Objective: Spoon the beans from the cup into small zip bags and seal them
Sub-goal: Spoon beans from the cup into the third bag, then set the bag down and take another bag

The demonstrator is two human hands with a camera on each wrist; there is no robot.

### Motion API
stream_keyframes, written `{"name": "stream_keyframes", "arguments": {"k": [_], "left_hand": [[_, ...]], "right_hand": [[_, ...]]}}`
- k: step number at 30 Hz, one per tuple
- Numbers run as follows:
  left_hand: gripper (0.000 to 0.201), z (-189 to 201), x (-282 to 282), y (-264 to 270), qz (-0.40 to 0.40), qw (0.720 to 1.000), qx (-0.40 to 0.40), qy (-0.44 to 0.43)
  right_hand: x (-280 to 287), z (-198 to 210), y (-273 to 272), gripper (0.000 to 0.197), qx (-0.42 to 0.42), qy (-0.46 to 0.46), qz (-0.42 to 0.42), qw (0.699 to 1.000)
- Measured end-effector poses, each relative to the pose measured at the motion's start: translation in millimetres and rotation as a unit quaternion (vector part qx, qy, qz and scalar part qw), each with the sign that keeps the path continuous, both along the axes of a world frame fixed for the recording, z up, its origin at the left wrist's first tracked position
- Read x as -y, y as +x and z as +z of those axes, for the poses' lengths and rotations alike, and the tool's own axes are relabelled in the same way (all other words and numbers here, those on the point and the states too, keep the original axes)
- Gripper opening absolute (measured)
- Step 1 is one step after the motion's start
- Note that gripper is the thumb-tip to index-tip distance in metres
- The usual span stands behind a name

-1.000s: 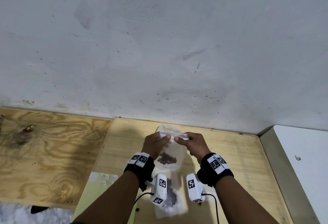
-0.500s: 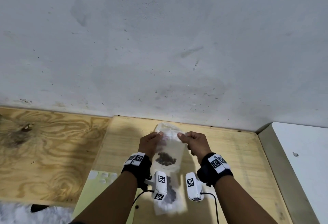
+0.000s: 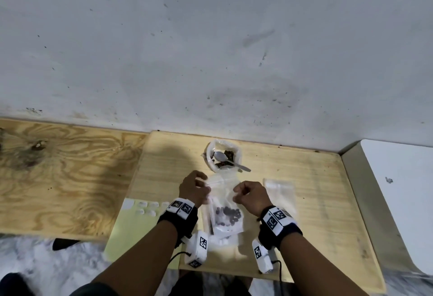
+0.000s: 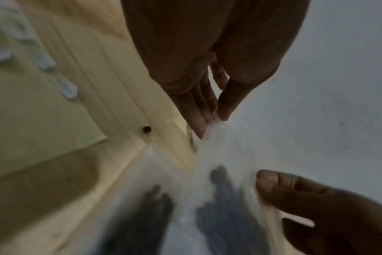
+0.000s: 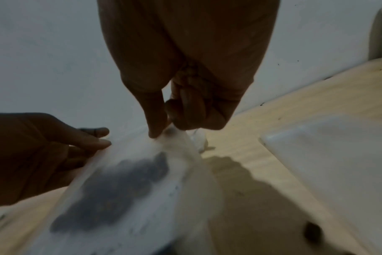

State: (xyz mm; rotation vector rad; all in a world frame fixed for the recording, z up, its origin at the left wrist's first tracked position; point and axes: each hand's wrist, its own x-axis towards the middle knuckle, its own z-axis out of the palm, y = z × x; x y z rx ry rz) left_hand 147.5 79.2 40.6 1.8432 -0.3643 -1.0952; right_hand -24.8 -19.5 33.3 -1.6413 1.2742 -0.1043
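Left hand: the left hand [image 3: 193,188] is at the top left corner of a clear zip bag [image 3: 226,204]; in the left wrist view its fingers [image 4: 199,120] and thumb pinch the bag's edge between their tips.
Right hand: the right hand [image 3: 250,196] is at the bag's top right corner; in the right wrist view its thumb and curled fingers [image 5: 192,110] pinch the plastic.
Zip bag: it hangs between the two hands, just above the table [image 3: 316,190], its top stretched from one pinch to the other. Whether the zip is closed cannot be told, as the picture is blurred.
Bag contents: dark beans [image 3: 228,213] sit in a cluster in the lower half of the bag.
Second bag: under the held one, nearer the person, another clear bag [image 3: 222,239] lies flat on the table; dark beans show in it in the left wrist view.
Cup: a white cup [image 3: 222,155] stands beyond the hands, near the wall [image 3: 210,49], with some dark beans inside.
Spoon: a metal spoon [image 3: 230,161] rests in the cup, bowl inside, handle over the rim toward the right.
Empty bags: flat clear bags [image 3: 280,188] lie on the table just right of the right hand.
Loose bean: one dark bean [image 4: 147,129] lies on the table left of the bags.
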Motion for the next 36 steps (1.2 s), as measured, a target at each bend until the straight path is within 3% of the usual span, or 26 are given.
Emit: {"name": "stream_keyframes", "arguments": {"k": [7,11,14,18,21,24,28,30,36], "left_hand": [[0.026,-31,-27,-10,-0.039,0.994,-0.027,0.101],[0.024,-35,-27,-12,-0.071,0.991,0.035,0.112],[0.027,-37,-20,-9,-0.121,0.977,0.129,0.12],[0.029,-27,0,-16,-0.095,0.966,0.227,0.078],[0.018,-18,24,-35,-0.111,0.961,0.249,0.034],[0.007,-13,50,-66,-0.178,0.959,0.22,0.011],[0.014,-23,78,-113,-0.221,0.971,0.063,0.066],[0.013,-29,89,-132,-0.223,0.97,0.023,0.09],[0.044,-38,112,-157,-0.184,0.971,0.024,0.15]], "right_hand": [[-30,-21,-8,0.028,-0.122,0.021,0.085,0.989],[-36,-24,-5,0.037,-0.143,0.024,0.092,0.985],[-30,-22,-9,0.036,-0.137,0.014,0.095,0.986],[-5,-7,-32,0.023,-0.097,-0.015,0.023,0.995],[24,-2,-63,0.018,-0.108,-0.023,-0.053,0.992],[50,-8,-98,0.031,-0.162,-0.018,-0.118,0.98],[67,-17,-133,0.058,-0.208,0.008,-0.154,0.966],[69,-21,-140,0.067,-0.219,0.026,-0.157,0.963],[72,-33,-145,0.057,-0.193,0.051,-0.169,0.965]]}}
